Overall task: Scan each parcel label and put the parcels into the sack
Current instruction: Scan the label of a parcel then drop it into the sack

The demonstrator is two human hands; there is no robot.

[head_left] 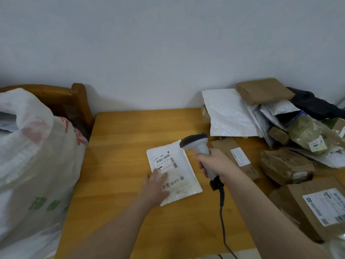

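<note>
A flat white parcel (179, 171) with a barcode label lies face up in the middle of the wooden table (119, 139). My left hand (155, 186) rests on its near left corner with the fingers spread flat. My right hand (214, 163) grips the handle of a grey barcode scanner (198, 144), whose head hangs just over the parcel's far right corner, facing the label. The scanner's cable trails down toward the table's near edge. A large white woven sack (31, 165) with red and green print stands at the left of the table, its mouth open.
A heap of parcels fills the right side: a white bubble mailer (227, 113), a brown box (263, 90) on top, grey bags, taped brown boxes (285, 165) and a labelled carton (321, 208). A wooden chair back (78, 96) rises behind the sack.
</note>
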